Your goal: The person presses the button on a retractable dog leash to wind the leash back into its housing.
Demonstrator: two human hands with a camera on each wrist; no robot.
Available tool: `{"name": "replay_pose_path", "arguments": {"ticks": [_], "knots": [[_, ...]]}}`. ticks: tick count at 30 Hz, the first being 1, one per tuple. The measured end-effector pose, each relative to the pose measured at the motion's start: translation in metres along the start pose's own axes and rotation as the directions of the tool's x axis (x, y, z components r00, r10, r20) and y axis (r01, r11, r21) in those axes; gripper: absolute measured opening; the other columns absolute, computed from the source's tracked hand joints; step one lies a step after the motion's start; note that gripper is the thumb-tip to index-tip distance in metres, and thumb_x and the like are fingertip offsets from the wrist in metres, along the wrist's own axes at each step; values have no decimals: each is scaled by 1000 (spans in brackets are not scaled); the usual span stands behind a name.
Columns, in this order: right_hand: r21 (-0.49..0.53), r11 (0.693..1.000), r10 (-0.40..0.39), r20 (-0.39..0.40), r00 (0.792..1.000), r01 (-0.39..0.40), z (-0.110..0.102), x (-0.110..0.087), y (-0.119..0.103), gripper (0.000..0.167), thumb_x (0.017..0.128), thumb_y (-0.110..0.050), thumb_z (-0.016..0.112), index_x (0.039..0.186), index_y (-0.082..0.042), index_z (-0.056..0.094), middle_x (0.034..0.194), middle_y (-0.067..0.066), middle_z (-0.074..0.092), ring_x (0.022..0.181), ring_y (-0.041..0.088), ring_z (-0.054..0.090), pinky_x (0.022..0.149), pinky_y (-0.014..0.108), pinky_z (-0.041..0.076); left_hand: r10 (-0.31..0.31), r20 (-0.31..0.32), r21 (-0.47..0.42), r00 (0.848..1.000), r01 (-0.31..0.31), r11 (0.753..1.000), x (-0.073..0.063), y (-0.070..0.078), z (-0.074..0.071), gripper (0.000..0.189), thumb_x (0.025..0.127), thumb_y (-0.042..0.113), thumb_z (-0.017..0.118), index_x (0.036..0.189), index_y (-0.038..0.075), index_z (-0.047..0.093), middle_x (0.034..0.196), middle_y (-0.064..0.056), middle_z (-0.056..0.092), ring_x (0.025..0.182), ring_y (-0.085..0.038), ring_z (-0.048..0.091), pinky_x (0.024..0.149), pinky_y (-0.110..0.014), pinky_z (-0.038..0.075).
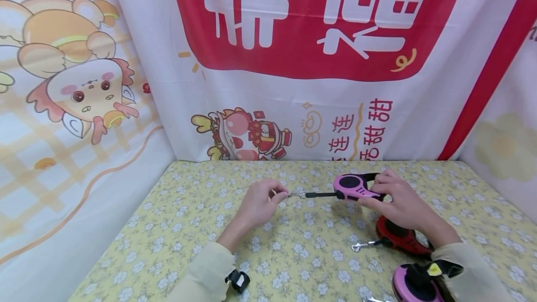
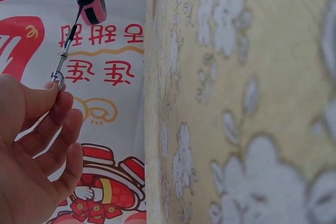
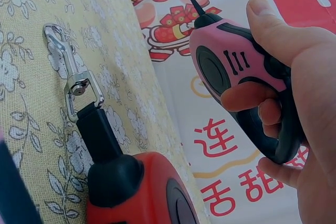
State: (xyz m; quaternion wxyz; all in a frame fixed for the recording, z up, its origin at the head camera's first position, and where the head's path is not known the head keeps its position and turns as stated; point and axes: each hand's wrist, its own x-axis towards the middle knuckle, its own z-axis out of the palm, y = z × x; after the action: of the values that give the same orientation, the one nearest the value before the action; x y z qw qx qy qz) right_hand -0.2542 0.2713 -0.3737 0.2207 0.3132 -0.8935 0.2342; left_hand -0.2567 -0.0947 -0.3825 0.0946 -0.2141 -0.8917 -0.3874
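Observation:
My right hand (image 1: 396, 202) grips the black loop handle of a pink and black retractable dog leash (image 1: 351, 187), held above the table. A short black strap (image 1: 320, 195) runs from its nose leftward to a silver snap hook (image 1: 299, 194). Thumb and forefinger of my left hand (image 1: 261, 202) pinch the hook's end, and the strap is stretched straight between the two hands. In the left wrist view the other fingers of that hand are loosely bent beside the metal clip (image 2: 59, 77). The right wrist view shows my fingers through the leash handle (image 3: 281, 135).
Below my right forearm lies a red and black retractable leash (image 1: 402, 236), its silver hook (image 1: 358, 246) pointing left. Nearer the front edge is another pink and black leash (image 1: 415, 283), partly covered by the sleeve. A flowered cloth (image 1: 189, 227) covers the table; printed curtains (image 1: 159, 50) hang behind and beside it.

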Motion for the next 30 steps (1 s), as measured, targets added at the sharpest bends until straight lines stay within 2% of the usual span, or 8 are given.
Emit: {"name": "replay_pose_path", "arguments": {"ticks": [9,14,30], "knots": [[-13,1000,-29,-7,1000,29,0,2,-4,29,87,-26,87,72,-30,63,82,-16,50,91,2,38,75,25,33,1,1,9,1000,-1,1000,0,2,1,13,107,20,65,105,17,77,95,7,72,81,-9,60,72,-24,52],[-14,999,-37,-5,999,37,0,2,-6,31,86,-26,88,71,-31,61,81,-17,49,89,1,37,74,25,32,0,5,4,1000,0,1000,0,2,3,11,106,20,66,104,18,77,94,8,71,81,-8,61,71,-23,52],[-34,998,-61,-3,998,61,3,3,-8,30,86,-28,88,71,-31,62,82,-17,49,88,2,36,74,25,31,38,9,-1,999,-38,999,-1,9,5,12,106,17,66,104,13,77,95,5,73,80,-8,60,69,-22,51]]}}
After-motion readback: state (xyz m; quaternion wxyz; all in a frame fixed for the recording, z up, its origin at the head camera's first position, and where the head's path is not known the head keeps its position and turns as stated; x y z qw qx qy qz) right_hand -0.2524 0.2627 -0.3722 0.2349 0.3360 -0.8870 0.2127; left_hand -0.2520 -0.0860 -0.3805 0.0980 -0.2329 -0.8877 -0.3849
